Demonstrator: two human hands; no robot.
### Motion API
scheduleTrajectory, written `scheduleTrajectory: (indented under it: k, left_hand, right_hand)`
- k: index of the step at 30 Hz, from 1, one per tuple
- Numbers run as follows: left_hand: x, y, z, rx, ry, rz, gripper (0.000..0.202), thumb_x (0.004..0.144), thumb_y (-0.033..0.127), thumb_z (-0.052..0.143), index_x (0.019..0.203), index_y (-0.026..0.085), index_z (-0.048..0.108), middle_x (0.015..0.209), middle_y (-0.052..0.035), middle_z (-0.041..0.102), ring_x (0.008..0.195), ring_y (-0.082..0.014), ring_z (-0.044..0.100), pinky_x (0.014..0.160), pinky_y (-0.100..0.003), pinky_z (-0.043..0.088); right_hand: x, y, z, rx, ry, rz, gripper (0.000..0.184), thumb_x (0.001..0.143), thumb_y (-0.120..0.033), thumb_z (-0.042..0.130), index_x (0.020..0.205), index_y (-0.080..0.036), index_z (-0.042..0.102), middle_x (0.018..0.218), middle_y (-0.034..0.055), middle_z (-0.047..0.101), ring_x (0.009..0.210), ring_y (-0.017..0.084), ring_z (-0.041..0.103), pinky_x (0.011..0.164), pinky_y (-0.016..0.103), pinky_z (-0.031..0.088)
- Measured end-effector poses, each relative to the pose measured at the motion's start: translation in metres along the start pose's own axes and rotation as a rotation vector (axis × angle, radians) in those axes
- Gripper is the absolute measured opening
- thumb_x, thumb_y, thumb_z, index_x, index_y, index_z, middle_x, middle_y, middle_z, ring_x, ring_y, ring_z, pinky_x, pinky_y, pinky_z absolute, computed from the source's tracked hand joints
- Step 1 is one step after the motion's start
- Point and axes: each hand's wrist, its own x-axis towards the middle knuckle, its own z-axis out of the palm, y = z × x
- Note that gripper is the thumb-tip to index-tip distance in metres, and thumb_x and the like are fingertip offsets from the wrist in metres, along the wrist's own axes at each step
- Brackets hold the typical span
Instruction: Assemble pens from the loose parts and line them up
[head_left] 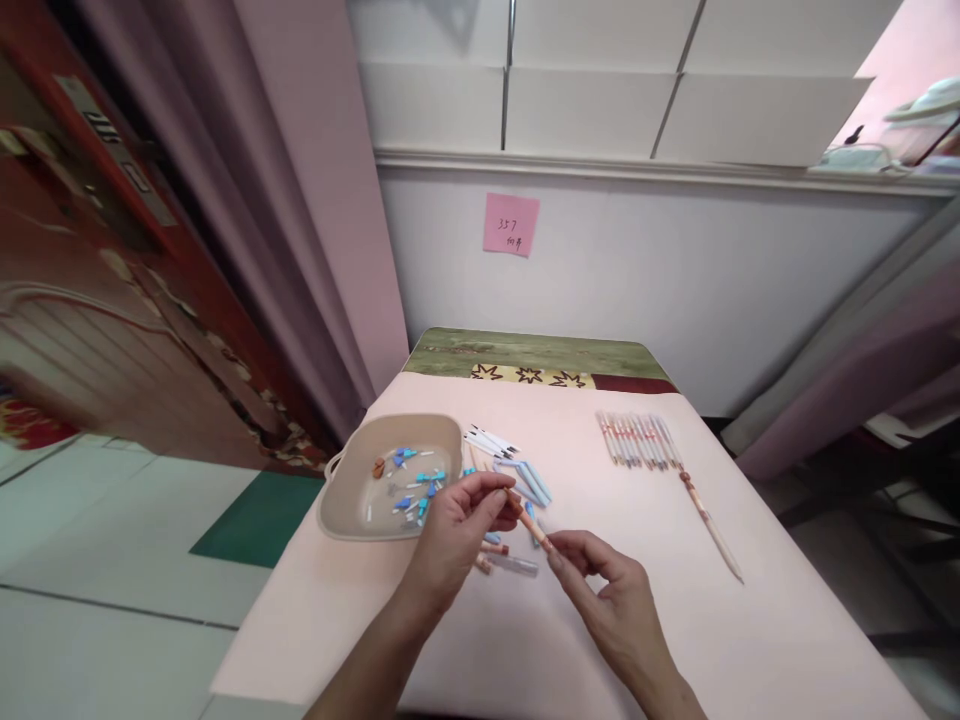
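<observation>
Between my hands, over the front middle of the table, is a peach-coloured pen barrel point(534, 526) with a brown piece at its upper left end. My left hand point(463, 525) pinches that brown end. Lower down, my right hand point(606, 592) grips the barrel's other end between thumb and fingers. Beneath and behind my left hand lie blue pen barrels point(531, 484), white refills with dark tips point(489, 441) and a clear cap point(513, 565). More peach and brown pen parts are partly hidden by my left hand.
A beige basin point(391, 422) holding blue, white and brown small parts stands at the left. At the right, several pens point(637, 440) lie in a row, with one longer brown-topped pen point(709, 522) beside them. A pink note point(511, 224) is on the wall.
</observation>
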Motion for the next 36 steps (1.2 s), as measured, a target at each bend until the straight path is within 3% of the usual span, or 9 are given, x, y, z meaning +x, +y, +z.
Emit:
scheduleTrajectory:
  k: [5,9,12,15,18,21,24,27,36]
  left_hand:
    - [-0.001,-0.002,0.0,0.04,-0.016,-0.004,0.033,0.07,0.038,0.073,0.094,0.016,0.07,0.088,-0.0092,0.072,0.072,-0.0189,0.066,0.059,-0.027,0.053]
    - [-0.001,-0.001,0.009,0.075,-0.048,-0.027,0.035,0.069,0.039,0.074,0.095,0.017,0.07,0.087,-0.0094,0.073,0.073,-0.02,0.067,0.059,-0.027,0.052]
    - [0.001,-0.004,0.021,0.069,-0.063,-0.02,0.051,0.066,0.039,0.077,0.112,0.02,0.065,0.091,-0.0089,0.072,0.077,-0.0212,0.068,0.065,-0.029,0.052]
    - [0.003,-0.018,0.031,0.053,-0.087,-0.012,0.062,0.064,0.041,0.078,0.12,0.022,0.059,0.099,-0.0094,0.071,0.079,-0.0212,0.067,0.073,-0.033,0.053]
    - [0.0,-0.041,0.035,0.111,-0.183,-0.052,0.044,0.066,0.042,0.077,0.102,0.019,0.067,0.095,-0.0096,0.07,0.077,-0.0195,0.065,0.074,-0.033,0.052]
    - [-0.009,-0.065,0.032,0.181,-0.271,-0.142,0.034,0.066,0.044,0.076,0.088,0.018,0.071,0.082,-0.0065,0.068,0.072,-0.0179,0.061,0.069,-0.031,0.051]
    - [-0.016,-0.08,0.026,0.205,-0.266,-0.194,0.034,0.066,0.046,0.075,0.086,0.019,0.071,0.08,-0.0046,0.066,0.072,-0.0179,0.06,0.067,-0.03,0.05]
    - [-0.016,-0.085,0.021,0.217,-0.242,-0.202,0.034,0.066,0.047,0.075,0.087,0.02,0.071,0.081,-0.0048,0.066,0.074,-0.0183,0.06,0.068,-0.03,0.05]
    - [-0.014,-0.086,0.02,0.233,-0.22,-0.217,0.034,0.067,0.046,0.073,0.088,0.019,0.069,0.081,-0.0039,0.066,0.072,-0.0169,0.058,0.068,-0.029,0.048]
  right_hand:
    - [-0.002,0.001,0.0,-0.109,-0.015,-0.009,0.02,0.08,-0.041,0.066,0.085,-0.022,0.07,0.069,0.002,0.066,0.063,0.017,0.059,0.062,0.025,0.047]
    - [-0.005,0.002,0.001,-0.182,0.072,-0.085,0.011,0.081,-0.033,0.065,0.079,-0.023,0.07,0.072,0.0025,0.066,0.065,0.017,0.059,0.063,0.026,0.047]
    - [-0.006,0.006,-0.006,-0.19,0.143,-0.084,0.011,0.081,-0.032,0.065,0.079,-0.023,0.071,0.071,0.0024,0.065,0.063,0.016,0.058,0.06,0.025,0.046]
    - [-0.002,0.019,-0.029,-0.18,0.23,-0.033,0.018,0.083,-0.038,0.063,0.081,-0.022,0.071,0.069,0.0029,0.065,0.063,0.017,0.058,0.059,0.026,0.045]
    - [0.006,0.041,-0.067,-0.284,0.438,0.064,0.027,0.082,-0.047,0.061,0.081,-0.022,0.072,0.073,0.0038,0.067,0.063,0.018,0.059,0.06,0.027,0.045]
    - [0.017,0.066,-0.106,-0.551,0.562,0.229,0.028,0.08,-0.049,0.061,0.083,-0.024,0.072,0.078,0.0027,0.07,0.067,0.019,0.062,0.059,0.028,0.043]
    - [0.028,0.088,-0.133,-0.749,0.524,0.394,0.027,0.082,-0.048,0.056,0.087,-0.027,0.073,0.086,0.0024,0.072,0.074,0.021,0.064,0.059,0.028,0.039]
    - [0.036,0.101,-0.145,-0.872,0.443,0.49,0.029,0.085,-0.046,0.051,0.091,-0.028,0.073,0.094,0.0039,0.073,0.08,0.023,0.065,0.059,0.028,0.037]
    - [0.055,0.108,-0.143,-1.043,0.358,0.557,0.031,0.089,-0.043,0.047,0.098,-0.027,0.072,0.094,0.007,0.071,0.079,0.022,0.065,0.06,0.028,0.038]
